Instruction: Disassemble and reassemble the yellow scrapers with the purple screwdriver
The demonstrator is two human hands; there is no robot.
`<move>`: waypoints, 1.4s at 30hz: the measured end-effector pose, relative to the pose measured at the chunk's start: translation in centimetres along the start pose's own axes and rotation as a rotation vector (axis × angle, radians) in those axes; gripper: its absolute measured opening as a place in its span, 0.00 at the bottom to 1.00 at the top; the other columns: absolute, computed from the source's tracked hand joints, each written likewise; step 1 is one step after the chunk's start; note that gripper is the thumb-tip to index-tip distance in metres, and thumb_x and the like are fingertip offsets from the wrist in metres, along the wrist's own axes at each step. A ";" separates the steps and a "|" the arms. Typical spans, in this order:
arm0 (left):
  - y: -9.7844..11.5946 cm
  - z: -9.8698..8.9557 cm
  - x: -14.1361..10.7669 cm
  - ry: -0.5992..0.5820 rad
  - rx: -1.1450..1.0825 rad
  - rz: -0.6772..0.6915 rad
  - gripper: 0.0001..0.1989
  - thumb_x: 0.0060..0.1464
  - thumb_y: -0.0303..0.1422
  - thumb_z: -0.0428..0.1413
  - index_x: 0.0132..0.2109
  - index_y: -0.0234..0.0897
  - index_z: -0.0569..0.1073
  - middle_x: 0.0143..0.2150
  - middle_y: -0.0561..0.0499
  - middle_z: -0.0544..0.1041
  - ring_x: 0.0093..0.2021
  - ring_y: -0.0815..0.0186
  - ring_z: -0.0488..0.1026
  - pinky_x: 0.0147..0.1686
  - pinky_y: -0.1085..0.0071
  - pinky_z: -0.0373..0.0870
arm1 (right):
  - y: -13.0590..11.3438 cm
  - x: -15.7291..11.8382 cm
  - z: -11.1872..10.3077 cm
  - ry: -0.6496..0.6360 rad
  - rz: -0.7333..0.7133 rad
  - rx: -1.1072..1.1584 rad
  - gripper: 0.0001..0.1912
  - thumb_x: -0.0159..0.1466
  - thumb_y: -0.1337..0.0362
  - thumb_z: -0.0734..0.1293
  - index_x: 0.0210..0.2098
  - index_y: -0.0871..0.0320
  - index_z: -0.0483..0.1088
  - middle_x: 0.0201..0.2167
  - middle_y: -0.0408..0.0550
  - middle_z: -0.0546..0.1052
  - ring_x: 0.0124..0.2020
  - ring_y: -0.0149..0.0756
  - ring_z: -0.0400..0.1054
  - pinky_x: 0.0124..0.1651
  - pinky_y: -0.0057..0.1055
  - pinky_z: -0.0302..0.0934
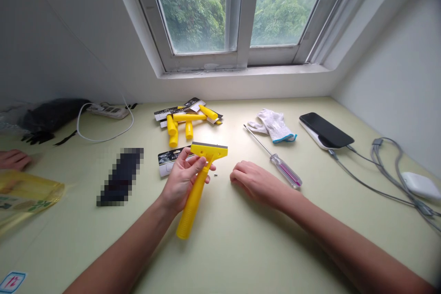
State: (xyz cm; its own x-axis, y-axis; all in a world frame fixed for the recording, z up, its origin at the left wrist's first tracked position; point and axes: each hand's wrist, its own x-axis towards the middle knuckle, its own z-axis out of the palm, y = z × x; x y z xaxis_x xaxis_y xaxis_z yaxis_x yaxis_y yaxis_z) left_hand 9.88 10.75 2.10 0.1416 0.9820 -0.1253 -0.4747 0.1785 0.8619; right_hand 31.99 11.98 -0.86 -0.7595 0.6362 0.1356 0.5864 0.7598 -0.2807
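A yellow scraper point(195, 197) with a long ribbed handle and a wide head is held in my left hand point(181, 177). Its head points away from me, and my thumb and fingers close round the neck. On the table to the right lies my right hand point(250, 179), its fingers curled down against the surface; nothing shows in them. A tiny metal piece, perhaps a screw point(215, 175), lies between the hands. Behind my left hand is a black and white packaging card point(166, 163). Right of my right hand lies a screwdriver point(285, 170) with a clear and purple handle.
Several yellow handles point(189, 118) and cards are piled near the wall. White gloves point(272, 124), a phone point(325, 129) and cables point(375, 170) lie right. At left are a pixelated dark object point(120, 177), a power strip point(108, 111), a yellow bag point(27, 197) and another person's hand point(14, 160).
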 end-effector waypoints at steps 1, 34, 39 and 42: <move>-0.3 0.0 0.0 0.000 -0.013 -0.009 0.20 0.48 0.31 0.65 0.40 0.42 0.61 0.38 0.55 0.76 0.33 0.64 0.78 0.22 0.75 0.70 | -0.1 -0.1 -0.1 -0.010 0.007 -0.011 0.10 0.66 0.74 0.57 0.39 0.59 0.68 0.36 0.50 0.72 0.37 0.36 0.64 0.39 0.31 0.59; -2.7 1.2 -0.3 -0.053 -0.144 -0.066 0.20 0.49 0.35 0.65 0.45 0.40 0.64 0.43 0.49 0.75 0.34 0.64 0.77 0.22 0.76 0.69 | -0.3 0.0 -6.7 0.054 0.210 0.151 0.09 0.67 0.68 0.58 0.39 0.54 0.70 0.38 0.48 0.73 0.37 0.34 0.68 0.39 0.30 0.62; -2.9 1.0 -0.6 -0.061 -0.144 -0.073 0.19 0.51 0.35 0.63 0.45 0.41 0.63 0.42 0.50 0.74 0.35 0.64 0.77 0.23 0.76 0.69 | -1.4 2.5 -7.1 0.185 0.127 0.204 0.08 0.68 0.66 0.59 0.37 0.57 0.70 0.36 0.48 0.75 0.35 0.33 0.68 0.38 0.29 0.63; -3.0 1.1 -0.8 -0.078 -0.156 -0.092 0.19 0.51 0.36 0.63 0.45 0.40 0.63 0.40 0.50 0.74 0.34 0.63 0.77 0.23 0.76 0.68 | -2.0 3.8 -6.1 0.286 0.015 0.207 0.08 0.68 0.66 0.60 0.39 0.57 0.71 0.38 0.50 0.75 0.35 0.32 0.69 0.38 0.28 0.63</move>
State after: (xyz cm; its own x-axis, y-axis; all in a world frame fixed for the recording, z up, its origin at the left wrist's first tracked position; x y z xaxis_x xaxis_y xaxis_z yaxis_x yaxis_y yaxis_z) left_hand 12.13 9.36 0.09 0.2544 0.9543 -0.1568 -0.5845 0.2809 0.7612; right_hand 29.68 13.69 6.02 -0.6247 0.6807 0.3826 0.5048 0.7259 -0.4672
